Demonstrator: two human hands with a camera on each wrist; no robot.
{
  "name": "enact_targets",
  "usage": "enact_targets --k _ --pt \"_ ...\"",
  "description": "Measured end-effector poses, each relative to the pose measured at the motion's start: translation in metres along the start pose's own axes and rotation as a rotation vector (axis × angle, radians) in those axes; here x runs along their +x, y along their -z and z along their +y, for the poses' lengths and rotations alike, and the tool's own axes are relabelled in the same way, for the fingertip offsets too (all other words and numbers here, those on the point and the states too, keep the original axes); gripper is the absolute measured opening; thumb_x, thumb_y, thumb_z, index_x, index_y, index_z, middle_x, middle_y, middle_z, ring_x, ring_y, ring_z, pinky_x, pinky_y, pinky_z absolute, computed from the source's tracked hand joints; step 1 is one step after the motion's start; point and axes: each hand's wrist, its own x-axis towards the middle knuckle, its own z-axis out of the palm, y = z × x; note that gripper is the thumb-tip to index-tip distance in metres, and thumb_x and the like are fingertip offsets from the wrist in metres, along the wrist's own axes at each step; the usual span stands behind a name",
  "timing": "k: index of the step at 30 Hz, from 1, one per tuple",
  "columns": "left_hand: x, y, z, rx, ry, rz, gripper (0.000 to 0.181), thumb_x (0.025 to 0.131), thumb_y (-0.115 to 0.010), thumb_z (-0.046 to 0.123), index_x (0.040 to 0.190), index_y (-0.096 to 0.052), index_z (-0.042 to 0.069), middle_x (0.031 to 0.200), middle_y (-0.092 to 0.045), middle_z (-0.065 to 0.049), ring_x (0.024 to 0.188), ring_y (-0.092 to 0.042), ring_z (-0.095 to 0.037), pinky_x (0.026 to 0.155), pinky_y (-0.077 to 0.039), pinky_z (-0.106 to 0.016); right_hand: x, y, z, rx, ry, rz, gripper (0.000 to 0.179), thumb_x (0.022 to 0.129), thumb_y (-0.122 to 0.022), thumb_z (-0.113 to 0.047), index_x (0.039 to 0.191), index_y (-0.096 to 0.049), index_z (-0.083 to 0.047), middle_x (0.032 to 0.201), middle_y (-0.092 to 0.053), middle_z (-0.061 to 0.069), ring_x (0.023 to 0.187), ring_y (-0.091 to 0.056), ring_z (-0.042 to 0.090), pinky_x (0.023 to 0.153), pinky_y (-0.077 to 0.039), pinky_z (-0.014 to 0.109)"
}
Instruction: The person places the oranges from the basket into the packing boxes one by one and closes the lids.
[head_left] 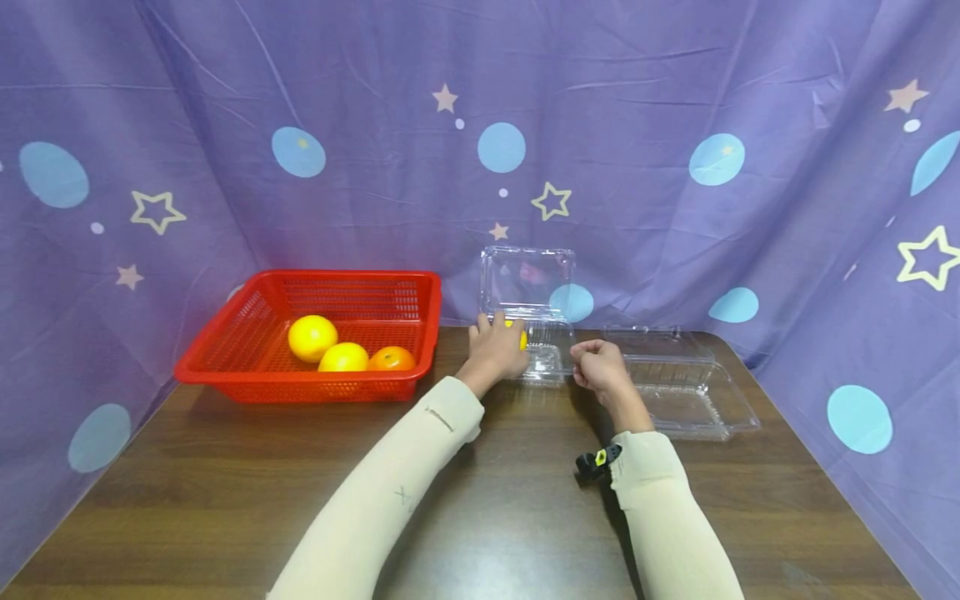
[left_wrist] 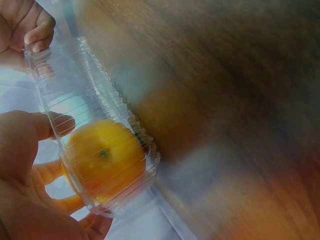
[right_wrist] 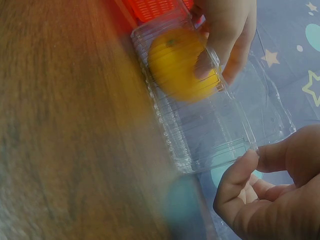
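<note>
A clear plastic clamshell box [head_left: 551, 360] stands toward the back of the table, its lid [head_left: 528, 279] raised against the curtain. My left hand [head_left: 497, 348] reaches over the box's left end and holds an orange [left_wrist: 105, 157] inside it, thumb and fingers around the fruit. Through the clear wall, the orange shows low in the box in both wrist views. With thumb and forefinger, my right hand [head_left: 602, 368] pinches the rim at the box's right front corner. In the head view, the left hand hides most of the orange.
A red plastic basket [head_left: 307, 387] on the left holds two yellow-orange fruits [head_left: 312, 337] and a deeper orange one [head_left: 392, 359]. Another clear clamshell box [head_left: 678, 404] lies opened at the right. A purple patterned curtain [head_left: 637, 167] hangs behind the wooden table [head_left: 495, 500].
</note>
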Motion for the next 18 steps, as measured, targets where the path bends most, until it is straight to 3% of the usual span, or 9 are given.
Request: enact_targets --k 9,18 --pt "-0.019 0.024 0.0 0.045 -0.059 0.061 0.065 0.09 -0.064 0.037 0.15 -0.049 0.02 0.148 -0.043 -0.013 0.124 -0.039 -0.037 0.098 -0.037 -0.047 0.001 0.001 0.002 -0.002 0.006 0.001 0.013 0.105 -0.052 -0.006 0.11 -0.054 0.006 0.083 -0.049 0.004 0.06 -0.05 0.007 0.052 -0.048 0.017" --pt "-0.03 0.053 -0.019 0.08 -0.095 0.131 0.062 0.092 -0.062 0.034 0.151 -0.049 0.019 0.149 -0.044 -0.013 0.123 -0.039 -0.037 0.097 -0.037 -0.049 -0.002 0.0 -0.001 -0.006 0.013 -0.001 0.012 0.104 -0.052 -0.006 0.11 -0.054 0.005 0.085 -0.05 0.005 0.06 -0.049 0.007 0.052 -0.048 0.017"
